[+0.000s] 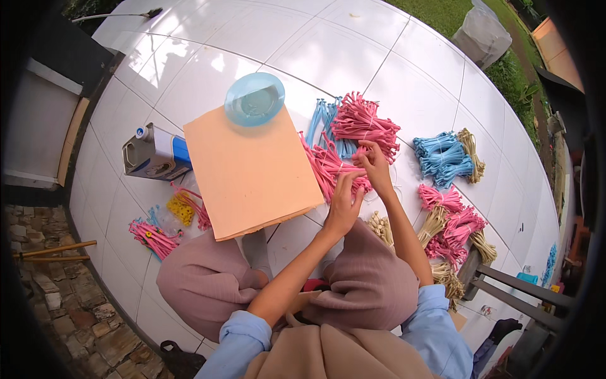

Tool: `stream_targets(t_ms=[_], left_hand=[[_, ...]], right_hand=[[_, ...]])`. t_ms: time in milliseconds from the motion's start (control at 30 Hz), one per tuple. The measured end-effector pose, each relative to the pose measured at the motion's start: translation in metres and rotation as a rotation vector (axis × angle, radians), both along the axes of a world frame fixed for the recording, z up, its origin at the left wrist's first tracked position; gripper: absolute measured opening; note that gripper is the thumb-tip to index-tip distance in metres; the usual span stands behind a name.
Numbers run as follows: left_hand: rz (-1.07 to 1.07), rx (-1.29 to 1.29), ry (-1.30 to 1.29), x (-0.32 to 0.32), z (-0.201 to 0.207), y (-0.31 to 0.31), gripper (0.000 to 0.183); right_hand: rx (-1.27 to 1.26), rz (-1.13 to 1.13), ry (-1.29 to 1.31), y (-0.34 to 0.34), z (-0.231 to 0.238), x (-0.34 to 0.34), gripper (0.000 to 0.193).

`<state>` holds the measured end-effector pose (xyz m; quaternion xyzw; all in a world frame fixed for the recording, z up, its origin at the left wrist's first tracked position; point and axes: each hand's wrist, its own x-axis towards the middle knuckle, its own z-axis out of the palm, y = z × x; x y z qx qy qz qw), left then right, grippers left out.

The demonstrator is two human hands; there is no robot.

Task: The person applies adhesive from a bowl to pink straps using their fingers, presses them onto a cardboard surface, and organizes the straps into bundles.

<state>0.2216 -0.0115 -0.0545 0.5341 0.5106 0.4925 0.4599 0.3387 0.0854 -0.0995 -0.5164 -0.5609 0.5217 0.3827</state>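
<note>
My left hand (344, 205) is at the near end of a loose bundle of pink cord-like strips with knobbed ends (328, 170). Its fingers are bent and drawn together against the strips. Just right of it, my right hand (377, 169) has its fingertips pinched over the same strips; whatever lies between them is too small to make out. A thin, pale string loop (396, 184) shows beside the right wrist. Behind the hands rests a thick tied pink bundle (366, 123), partly over light blue strips (323, 117).
Left of the hands lies a peach board (252, 170) with a translucent blue bowl (254, 99) on its far edge. A metal can (156, 153) stands beyond it. Blue bundles (444, 158), pink bundles (464, 227) and beige bundles (432, 226) sit at right, near a wooden frame (524, 287).
</note>
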Motion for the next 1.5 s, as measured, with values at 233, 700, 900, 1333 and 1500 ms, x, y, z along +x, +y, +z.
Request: stream_targets(t_ms=[233,700,900,1333,1500], left_hand=[[0.415,-0.147,0.446,0.02,-0.126,-0.014,0.069],[0.603,-0.28,0.279,0.012,-0.176,0.022,0.06],[0.463,-0.152,0.297,0.026,-0.17,0.041,0.062],[0.263,-0.101,0.51,0.036,-0.12,0.036,0.073],[0.169,-0.185,0.146,0.028,-0.065,0.04,0.068]], right_hand=[[0.027,0.243,-0.07,-0.041,-0.085,-0.017,0.057],[0.077,0.235,-0.048,-0.026,-0.106,-0.018,0.074],[0.057,0.055,0.095,-0.016,-0.101,-0.009,0.067],[0.04,-0.334,-0.176,-0.009,-0.058,-0.01,0.062],[0.119,-0.321,-0.062,-0.008,-0.004,0.002,0.059]])
